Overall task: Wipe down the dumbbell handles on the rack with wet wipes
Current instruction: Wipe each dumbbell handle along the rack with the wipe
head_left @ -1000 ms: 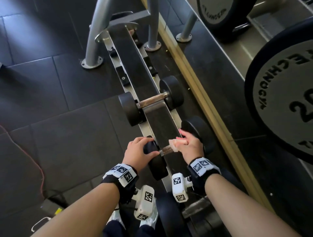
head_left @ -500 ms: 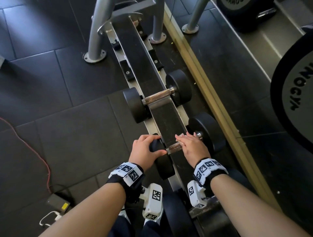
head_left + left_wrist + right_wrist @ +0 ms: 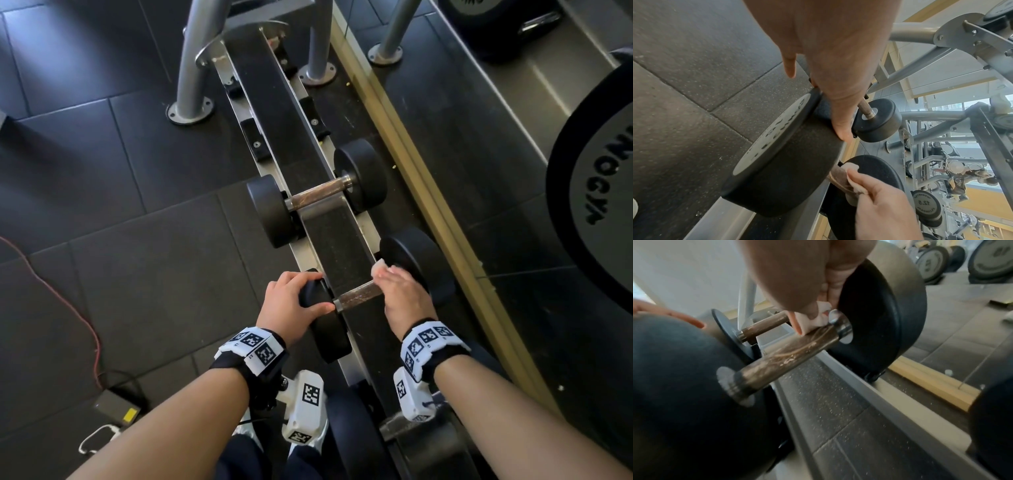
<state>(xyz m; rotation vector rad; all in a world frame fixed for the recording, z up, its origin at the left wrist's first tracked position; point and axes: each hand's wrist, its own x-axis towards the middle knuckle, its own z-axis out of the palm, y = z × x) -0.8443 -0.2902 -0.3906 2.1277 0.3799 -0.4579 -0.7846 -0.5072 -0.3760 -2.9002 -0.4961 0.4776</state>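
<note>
On the rack [image 3: 337, 253], the near dumbbell's brown worn handle [image 3: 356, 296] lies across the black rail. My left hand [image 3: 291, 301] grips its left black head [image 3: 329, 329], fingers curled over the top and thumb on the inner face. My right hand [image 3: 402, 294] pinches a white wet wipe [image 3: 379, 269] against the handle's right end, beside the right head [image 3: 418, 260]. The right wrist view shows the wipe [image 3: 818, 318] pressed on the handle [image 3: 787, 353] next to the metal collar. A second dumbbell's handle [image 3: 318, 197] sits farther up the rack.
The rack's grey posts [image 3: 191, 68] are bolted to the black rubber floor. A yellow strip [image 3: 428, 212] runs along the rack's right side, with a large weight plate [image 3: 599, 188] beyond. A red cable [image 3: 68, 308] and a power adapter [image 3: 116, 407] lie on the left floor.
My right hand has slid the wipe along the near handle from its left part to its right end. My left hand keeps its grip on the left head.
</note>
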